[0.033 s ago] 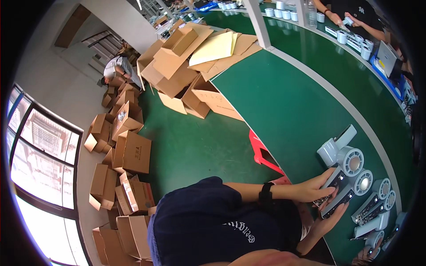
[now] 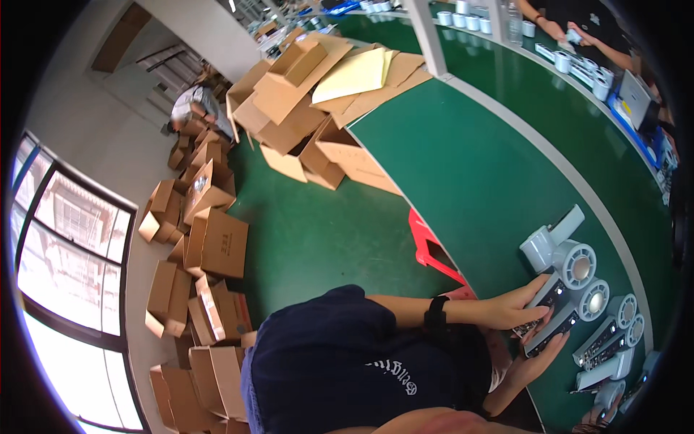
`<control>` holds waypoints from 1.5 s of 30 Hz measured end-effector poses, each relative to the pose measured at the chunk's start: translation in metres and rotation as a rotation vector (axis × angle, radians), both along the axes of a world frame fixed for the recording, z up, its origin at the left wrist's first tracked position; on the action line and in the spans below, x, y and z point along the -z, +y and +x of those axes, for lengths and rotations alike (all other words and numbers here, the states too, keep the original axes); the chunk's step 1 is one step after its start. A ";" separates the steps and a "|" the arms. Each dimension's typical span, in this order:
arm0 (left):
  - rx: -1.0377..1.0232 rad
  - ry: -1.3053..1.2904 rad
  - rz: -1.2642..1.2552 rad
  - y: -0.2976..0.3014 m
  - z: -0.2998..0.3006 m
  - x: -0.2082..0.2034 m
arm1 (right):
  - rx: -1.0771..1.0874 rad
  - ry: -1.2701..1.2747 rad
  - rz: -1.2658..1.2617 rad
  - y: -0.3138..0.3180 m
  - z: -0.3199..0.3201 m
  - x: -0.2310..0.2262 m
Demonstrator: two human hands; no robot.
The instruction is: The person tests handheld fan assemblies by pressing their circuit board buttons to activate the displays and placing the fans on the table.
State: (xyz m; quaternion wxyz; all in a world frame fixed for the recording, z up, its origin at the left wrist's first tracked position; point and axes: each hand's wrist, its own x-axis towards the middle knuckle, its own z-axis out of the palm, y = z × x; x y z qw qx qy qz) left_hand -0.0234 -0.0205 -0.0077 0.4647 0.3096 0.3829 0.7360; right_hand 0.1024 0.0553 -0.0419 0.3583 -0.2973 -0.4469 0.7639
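Upper fan (image 2: 558,284): pointing handle lower-left; left hand (image 2: 522,309) is grasping that handle in its fingers.
Lower fan (image 2: 571,317): running nearly parallel; right hand (image 2: 541,356) is grasping its handle.
Tabletop (image 2: 463,181): extending below, bearing more fans (image 2: 623,311) near the right hand.

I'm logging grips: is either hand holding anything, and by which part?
The left hand holds a bluish round-headed device by its handle; the right hand holds a second round-headed device, also by its handle.
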 end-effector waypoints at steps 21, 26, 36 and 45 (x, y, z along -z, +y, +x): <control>-0.097 0.155 0.138 0.019 0.010 0.028 | -0.078 0.062 0.000 0.002 0.009 -0.007; 0.077 -0.029 0.055 0.004 -0.002 0.013 | 0.014 -0.059 0.133 -0.009 -0.010 -0.021; 0.092 0.016 -0.023 0.016 -0.001 0.006 | -0.019 0.085 0.086 -0.004 -0.002 -0.026; 0.085 0.028 -0.061 0.014 0.003 0.005 | -0.021 0.040 0.142 -0.006 0.001 -0.023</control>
